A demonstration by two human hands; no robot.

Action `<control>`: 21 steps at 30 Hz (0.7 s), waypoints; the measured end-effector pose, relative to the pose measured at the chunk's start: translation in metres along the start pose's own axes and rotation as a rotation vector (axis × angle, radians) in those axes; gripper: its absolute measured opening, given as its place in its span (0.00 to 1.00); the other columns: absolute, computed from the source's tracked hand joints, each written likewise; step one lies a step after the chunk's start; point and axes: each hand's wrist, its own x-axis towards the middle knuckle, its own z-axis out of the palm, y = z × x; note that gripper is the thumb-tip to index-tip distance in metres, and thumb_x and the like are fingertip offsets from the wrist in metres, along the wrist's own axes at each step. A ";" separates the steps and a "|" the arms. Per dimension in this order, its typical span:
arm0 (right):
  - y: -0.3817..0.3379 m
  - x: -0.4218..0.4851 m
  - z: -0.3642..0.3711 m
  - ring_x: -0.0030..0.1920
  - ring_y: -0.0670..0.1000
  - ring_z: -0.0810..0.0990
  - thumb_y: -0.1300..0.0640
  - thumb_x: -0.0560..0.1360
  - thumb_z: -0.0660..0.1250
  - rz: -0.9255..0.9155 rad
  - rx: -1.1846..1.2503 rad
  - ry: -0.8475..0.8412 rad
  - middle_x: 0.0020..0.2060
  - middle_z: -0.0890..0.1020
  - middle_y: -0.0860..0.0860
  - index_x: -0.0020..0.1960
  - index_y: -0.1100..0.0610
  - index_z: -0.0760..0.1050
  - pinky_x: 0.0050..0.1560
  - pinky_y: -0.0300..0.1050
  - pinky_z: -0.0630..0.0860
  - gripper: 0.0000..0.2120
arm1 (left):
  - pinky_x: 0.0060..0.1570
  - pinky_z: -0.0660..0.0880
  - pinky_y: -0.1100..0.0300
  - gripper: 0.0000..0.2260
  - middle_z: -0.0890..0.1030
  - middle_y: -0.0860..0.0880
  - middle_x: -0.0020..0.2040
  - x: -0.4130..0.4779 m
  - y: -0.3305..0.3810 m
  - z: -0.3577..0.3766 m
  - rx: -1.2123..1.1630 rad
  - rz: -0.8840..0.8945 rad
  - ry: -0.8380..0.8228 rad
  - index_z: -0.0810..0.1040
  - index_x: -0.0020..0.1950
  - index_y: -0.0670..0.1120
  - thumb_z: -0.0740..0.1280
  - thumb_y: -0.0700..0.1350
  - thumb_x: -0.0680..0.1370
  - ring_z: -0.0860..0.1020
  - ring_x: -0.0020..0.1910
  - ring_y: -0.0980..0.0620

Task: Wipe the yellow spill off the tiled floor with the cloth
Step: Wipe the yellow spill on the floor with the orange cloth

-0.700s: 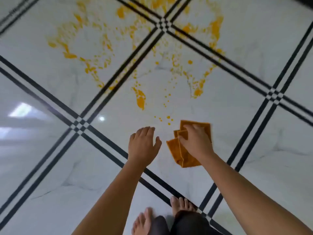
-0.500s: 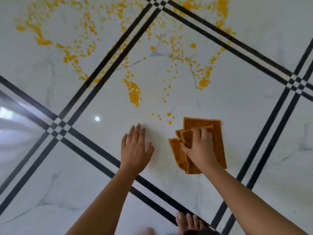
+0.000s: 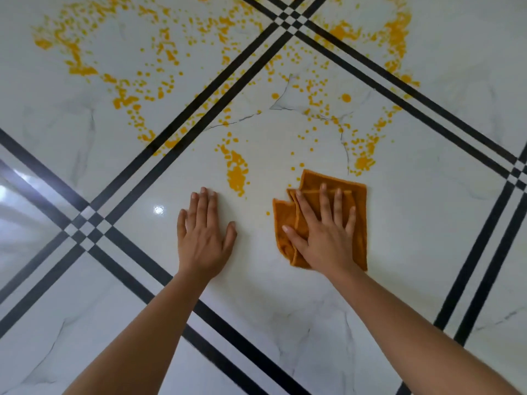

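Note:
A folded orange cloth (image 3: 315, 181) lies flat on the white tiled floor (image 3: 285, 309). My right hand (image 3: 325, 232) presses down on it with the fingers spread. My left hand (image 3: 204, 238) rests palm-down on the bare tile to the left of the cloth and holds nothing. The yellow spill (image 3: 236, 173) is a wide ring of blobs and droplets across the upper half of the view. Its nearest blob lies just beyond and between my two hands. Small drops sit at the cloth's left and far edges.
Black double stripes (image 3: 176, 126) cross the glossy marble-patterned tiles diagonally and meet at checkered joints (image 3: 85, 226). Part of the spill lies over the stripes and around the far joint (image 3: 291, 18). A light glare (image 3: 158, 210) shows left of my left hand.
The view has dropped closer to the floor and my feet have left the frame. My right hand has flattened the cloth onto the tile, and my left hand has settled flat.

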 end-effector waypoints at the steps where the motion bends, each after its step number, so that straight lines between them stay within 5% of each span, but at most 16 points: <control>1: -0.004 0.022 -0.002 0.75 0.62 0.47 0.30 0.71 0.45 -0.009 -0.017 -0.015 0.76 0.51 0.55 0.74 0.38 0.48 0.69 0.68 0.45 0.34 | 0.71 0.35 0.55 0.34 0.44 0.48 0.77 0.002 -0.002 0.001 0.002 0.001 0.001 0.44 0.77 0.45 0.40 0.62 0.75 0.39 0.75 0.52; 4: -0.026 0.046 -0.005 0.75 0.64 0.49 0.33 0.72 0.48 -0.037 0.011 -0.005 0.76 0.53 0.56 0.74 0.38 0.52 0.68 0.70 0.46 0.31 | 0.71 0.33 0.56 0.33 0.41 0.49 0.77 0.007 -0.003 0.001 0.000 0.002 0.005 0.41 0.77 0.47 0.38 0.62 0.75 0.37 0.74 0.54; 9: 0.010 -0.006 0.006 0.72 0.61 0.56 0.33 0.70 0.53 -0.741 -0.132 -0.019 0.73 0.60 0.54 0.71 0.36 0.56 0.64 0.69 0.57 0.30 | 0.69 0.31 0.57 0.32 0.38 0.53 0.75 0.013 -0.012 -0.002 -0.015 -0.050 0.023 0.40 0.76 0.49 0.37 0.61 0.75 0.35 0.73 0.56; 11: 0.022 0.046 -0.001 0.72 0.61 0.57 0.33 0.70 0.51 -0.611 -0.180 0.067 0.73 0.62 0.55 0.71 0.37 0.55 0.63 0.71 0.59 0.30 | 0.69 0.30 0.58 0.31 0.37 0.54 0.75 0.016 -0.017 -0.005 -0.016 -0.049 0.019 0.40 0.76 0.49 0.38 0.61 0.75 0.34 0.73 0.56; 14: -0.014 0.111 -0.015 0.74 0.63 0.52 0.32 0.71 0.47 -0.044 -0.030 0.055 0.75 0.57 0.55 0.72 0.36 0.55 0.66 0.72 0.50 0.30 | 0.68 0.29 0.58 0.31 0.36 0.54 0.75 0.023 -0.016 -0.006 0.004 -0.040 0.037 0.38 0.76 0.50 0.37 0.61 0.75 0.33 0.73 0.57; 15: -0.030 0.107 -0.011 0.74 0.63 0.51 0.32 0.71 0.47 -0.046 -0.027 0.071 0.75 0.56 0.55 0.72 0.37 0.56 0.67 0.71 0.49 0.30 | 0.68 0.29 0.58 0.31 0.36 0.54 0.75 0.025 -0.016 -0.007 -0.002 -0.045 0.040 0.38 0.76 0.50 0.36 0.61 0.75 0.33 0.73 0.57; 19: -0.021 0.046 0.004 0.73 0.60 0.56 0.33 0.70 0.52 -0.701 -0.120 0.001 0.74 0.60 0.53 0.70 0.35 0.58 0.66 0.68 0.54 0.29 | 0.69 0.30 0.59 0.31 0.38 0.54 0.75 0.028 -0.029 -0.009 -0.025 -0.054 0.048 0.39 0.76 0.50 0.37 0.61 0.75 0.35 0.73 0.57; 21: 0.004 0.079 -0.001 0.73 0.59 0.57 0.32 0.70 0.51 -0.727 -0.170 0.053 0.73 0.62 0.53 0.71 0.35 0.53 0.66 0.67 0.54 0.30 | 0.69 0.31 0.59 0.30 0.38 0.54 0.76 0.025 -0.037 -0.010 -0.012 -0.066 0.062 0.38 0.76 0.51 0.37 0.61 0.76 0.35 0.73 0.57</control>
